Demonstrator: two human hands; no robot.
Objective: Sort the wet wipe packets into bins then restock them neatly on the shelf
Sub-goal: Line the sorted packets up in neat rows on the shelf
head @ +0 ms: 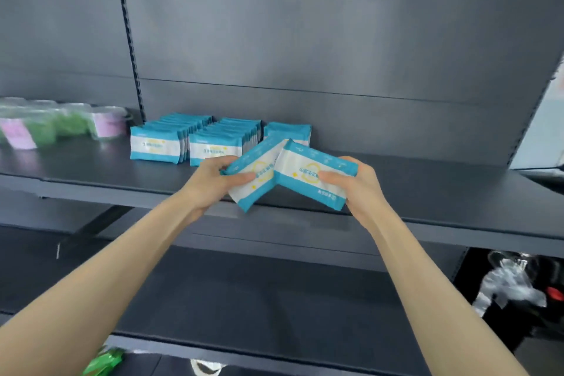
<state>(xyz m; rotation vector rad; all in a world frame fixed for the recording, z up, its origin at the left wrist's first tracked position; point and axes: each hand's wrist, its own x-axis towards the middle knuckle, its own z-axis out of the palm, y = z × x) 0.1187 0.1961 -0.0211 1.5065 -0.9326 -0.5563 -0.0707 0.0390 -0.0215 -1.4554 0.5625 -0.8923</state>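
Gripping one packet (256, 174) per hand (210, 180), touching above shelf (457, 192)

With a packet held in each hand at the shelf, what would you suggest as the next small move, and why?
I'd probably stand the left packet, gripped by the left hand, upright against the third row: that row sits behind both held packets, right of two full rows, with bare shelf in front. The right packet in the right hand can follow.
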